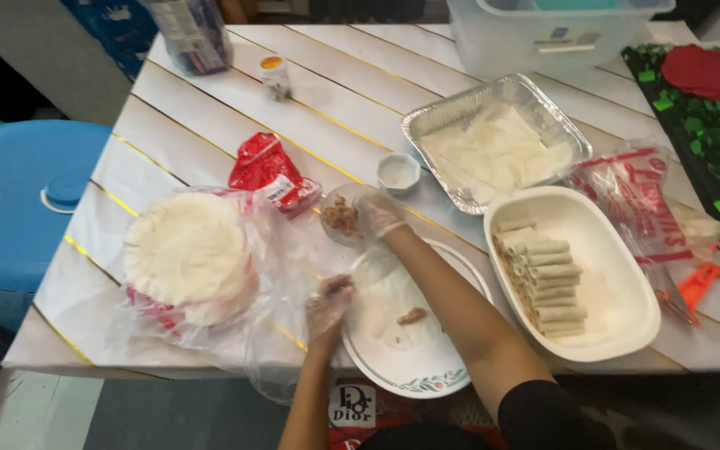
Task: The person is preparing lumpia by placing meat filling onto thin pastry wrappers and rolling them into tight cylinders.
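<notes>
The right hand (377, 214), gloved, reached into a small bowl (345, 215) of brown filling, fingers curled on it. The left hand (328, 305), fingers bent, pinched the edge of a wrapper (389, 300) lying on a plate (402, 375), beside a dish of rolls (543, 279).

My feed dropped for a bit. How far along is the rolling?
Done: a row of rolls fills part of the white dish. In hand: a wrapper lies on the plate with some filling; the left hand holds its edge, the right hand reaches the filling bowl. Left: a wrapper stack.
</notes>
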